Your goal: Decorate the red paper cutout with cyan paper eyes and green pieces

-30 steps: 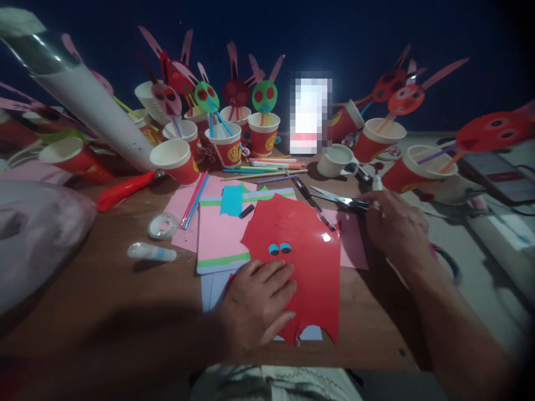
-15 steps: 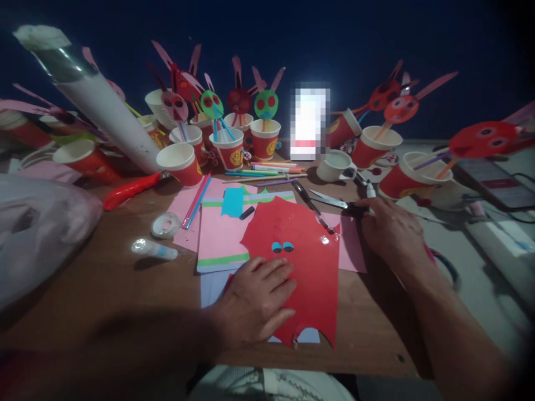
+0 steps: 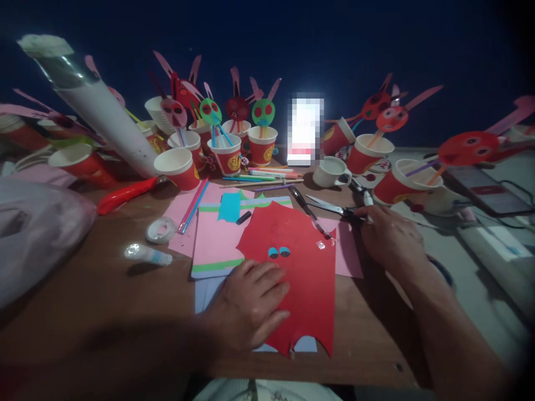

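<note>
My left hand (image 3: pixel 253 303) lies flat with its fingers slightly spread on a red paper sheet (image 3: pixel 309 301) with scalloped cut-outs along its edges. Just beyond the fingertips, two small blue-and-black paper eyes (image 3: pixel 278 253) rest on that sheet. My right hand (image 3: pixel 393 236) reaches to the right side of the table, its fingers curled over the dark handle of the scissors (image 3: pixel 332 206). The blades point left and are slightly apart. Beside those fingers is a white marker (image 3: pixel 367 198). The fingers partly hide the grip on the handle.
Red paper cups (image 3: pixel 262 147) holding paper rabbit faces on straws line the back, beside a white mug (image 3: pixel 332 171) and a bright, blurred screen (image 3: pixel 306 131). At left are a red-handled cutter (image 3: pixel 129 196), a tape roll (image 3: pixel 161 229), a glue tube (image 3: pixel 148 255) and a plastic bag (image 3: pixel 42 234).
The whole view has shifted slightly, with things sitting a little lower and farther left. The right hand's fingers are a little closer over the scissors' handle. The left hand stays on the red sheet.
</note>
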A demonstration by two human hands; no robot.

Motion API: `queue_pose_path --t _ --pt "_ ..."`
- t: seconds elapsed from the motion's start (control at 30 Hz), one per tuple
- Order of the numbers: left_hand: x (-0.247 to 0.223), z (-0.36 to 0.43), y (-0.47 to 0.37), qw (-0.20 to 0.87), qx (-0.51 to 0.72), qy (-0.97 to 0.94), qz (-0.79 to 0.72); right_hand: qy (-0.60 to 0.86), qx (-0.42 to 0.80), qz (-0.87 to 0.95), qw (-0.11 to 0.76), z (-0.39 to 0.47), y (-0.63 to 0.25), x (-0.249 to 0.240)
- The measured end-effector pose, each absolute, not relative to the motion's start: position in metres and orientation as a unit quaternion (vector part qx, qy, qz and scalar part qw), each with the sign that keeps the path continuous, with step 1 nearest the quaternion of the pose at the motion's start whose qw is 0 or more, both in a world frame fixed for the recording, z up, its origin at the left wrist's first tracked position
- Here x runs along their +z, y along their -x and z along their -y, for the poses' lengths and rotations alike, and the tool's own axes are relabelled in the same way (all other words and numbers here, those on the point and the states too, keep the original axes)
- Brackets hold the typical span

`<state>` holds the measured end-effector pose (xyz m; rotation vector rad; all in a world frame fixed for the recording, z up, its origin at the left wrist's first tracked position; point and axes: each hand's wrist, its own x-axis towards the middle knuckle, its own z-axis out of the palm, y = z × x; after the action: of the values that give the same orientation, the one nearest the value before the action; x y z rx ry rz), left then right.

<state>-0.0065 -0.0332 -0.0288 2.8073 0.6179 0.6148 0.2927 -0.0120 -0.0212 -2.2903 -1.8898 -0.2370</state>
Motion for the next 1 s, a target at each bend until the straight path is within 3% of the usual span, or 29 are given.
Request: queue_pose_path --t 0.7,1.0 --pt "-0.030 0.032 0.007 0.121 0.180 -0.952 -0.218 0.717 -0.075 0.689 0.072 0.018 -0.280 -0.021" --pt "-0.029 0.031 0.008 0.125 0.167 -0.954 -0.217 0.687 -0.086 0.714 0.107 0.019 -0.275 -0.027"
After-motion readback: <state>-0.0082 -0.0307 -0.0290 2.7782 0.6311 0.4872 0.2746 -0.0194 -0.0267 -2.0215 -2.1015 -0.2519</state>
